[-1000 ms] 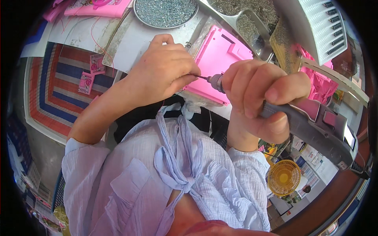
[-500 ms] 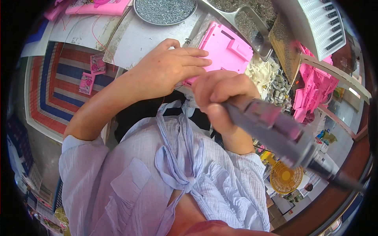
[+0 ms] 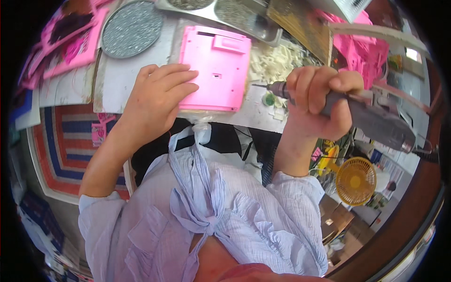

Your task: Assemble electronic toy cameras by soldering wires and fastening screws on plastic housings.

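Observation:
A pink plastic case (image 3: 211,58) lies on the worktable in front of me, with a raised block near its far edge and a small slot in the middle. My left hand (image 3: 157,96) rests at its left side, fingers stretched out over the edge and touching the surface. To the right, my right hand (image 3: 324,101) is wrapped round a grey electric screwdriver (image 3: 383,122). Its thin bit points left toward the case, apart from it.
A round metal dish (image 3: 131,30) of small screws stands at the far left, beside pink parts (image 3: 77,58). Metal trays (image 3: 239,19) lie behind the case. Small white plastic pieces (image 3: 277,61) are heaped to its right. More pink parts (image 3: 357,47) and a yellow fan (image 3: 356,181) are farther right.
The screwdriver in my right hand has swung away from the case to the right, and its bit now shows. My left hand stays at the case's left edge. The whole view has shifted.

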Demonstrator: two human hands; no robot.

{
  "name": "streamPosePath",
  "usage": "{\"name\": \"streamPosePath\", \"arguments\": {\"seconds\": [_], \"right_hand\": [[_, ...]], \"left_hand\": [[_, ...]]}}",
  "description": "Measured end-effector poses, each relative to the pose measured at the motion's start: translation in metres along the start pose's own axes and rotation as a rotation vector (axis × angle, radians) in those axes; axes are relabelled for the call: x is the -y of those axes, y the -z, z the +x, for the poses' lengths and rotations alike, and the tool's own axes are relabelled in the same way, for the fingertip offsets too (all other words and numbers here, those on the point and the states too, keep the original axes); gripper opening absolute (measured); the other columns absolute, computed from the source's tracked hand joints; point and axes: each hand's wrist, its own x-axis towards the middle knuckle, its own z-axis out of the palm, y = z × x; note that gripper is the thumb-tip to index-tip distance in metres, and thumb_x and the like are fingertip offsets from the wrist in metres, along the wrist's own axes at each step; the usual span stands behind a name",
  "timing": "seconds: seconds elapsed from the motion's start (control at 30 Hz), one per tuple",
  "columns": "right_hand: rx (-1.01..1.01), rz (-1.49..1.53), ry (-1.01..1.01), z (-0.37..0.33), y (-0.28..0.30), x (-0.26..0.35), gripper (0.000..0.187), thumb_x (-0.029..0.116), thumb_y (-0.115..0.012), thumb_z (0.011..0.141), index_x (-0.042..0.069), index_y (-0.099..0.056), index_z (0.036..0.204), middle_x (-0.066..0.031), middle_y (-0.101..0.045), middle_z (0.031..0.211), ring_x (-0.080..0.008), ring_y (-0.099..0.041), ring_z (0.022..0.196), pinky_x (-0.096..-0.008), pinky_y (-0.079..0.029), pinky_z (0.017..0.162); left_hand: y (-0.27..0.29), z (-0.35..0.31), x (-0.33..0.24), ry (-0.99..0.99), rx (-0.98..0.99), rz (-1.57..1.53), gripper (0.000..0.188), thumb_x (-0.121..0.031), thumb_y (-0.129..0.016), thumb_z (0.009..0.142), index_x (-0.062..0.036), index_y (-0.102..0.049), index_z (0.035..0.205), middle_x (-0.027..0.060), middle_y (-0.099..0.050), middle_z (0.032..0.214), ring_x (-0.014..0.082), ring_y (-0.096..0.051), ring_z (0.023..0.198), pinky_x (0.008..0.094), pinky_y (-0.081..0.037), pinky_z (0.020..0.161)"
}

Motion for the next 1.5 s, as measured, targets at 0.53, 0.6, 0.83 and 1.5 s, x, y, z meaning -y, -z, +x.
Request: {"name": "streamPosePath", "arguments": {"seconds": [0.53, 0.6, 0.83, 1.5], "right_hand": [[-0.051, -0.1, 0.061, -0.001, 0.043, -0.065, 0.014, 0.013, -0.057, 0.095, 0.004, -0.051, 0.104, -0.0055, -0.046, 0.06, -0.0176, -0.045, 0.052, -0.0367, -0.043, 0.055], [-0.008, -0.135, 0.057, -0.002, 0.044, -0.07, 0.012, 0.012, -0.054, 0.096, 0.004, -0.05, 0.102, -0.0046, -0.044, 0.06, -0.0175, -0.044, 0.052, -0.036, -0.043, 0.055], [-0.034, -0.315, -0.094, -0.036, 0.018, -0.029, 0.021, 0.019, -0.062, 0.096, 0.004, -0.052, 0.105, -0.0054, -0.049, 0.063, -0.0173, -0.048, 0.053, -0.0372, -0.048, 0.057], [0.124, 0.017, 0.074, 0.011, -0.007, 0.02, 0.032, 0.029, -0.066, 0.098, 0.004, -0.052, 0.113, -0.0022, -0.052, 0.068, -0.0164, -0.05, 0.054, -0.0368, -0.048, 0.06]], "left_hand": [[-0.042, 0.045, -0.013, -0.057, -0.048, 0.112, 0.043, -0.004, -0.067, 0.072, -0.0126, -0.073, 0.114, 0.0019, -0.068, 0.127, 0.0262, -0.059, 0.12, 0.0445, -0.041, 0.102], [-0.042, 0.046, -0.013, -0.06, -0.056, 0.119, 0.037, -0.008, -0.071, 0.074, -0.014, -0.073, 0.111, -0.0003, -0.068, 0.126, 0.0243, -0.06, 0.118, 0.0449, -0.041, 0.101], [-0.044, 0.044, -0.011, -0.06, -0.086, 0.112, 0.035, -0.008, -0.071, 0.075, -0.0134, -0.074, 0.11, 0.0, -0.068, 0.124, 0.0233, -0.06, 0.118, 0.045, -0.041, 0.101], [0.039, 0.041, 0.024, 0.027, -0.233, 0.122, 0.033, -0.014, -0.075, 0.087, -0.0009, -0.061, 0.114, 0.016, -0.066, 0.133, 0.0338, -0.065, 0.115, 0.0387, -0.05, 0.1]]}}
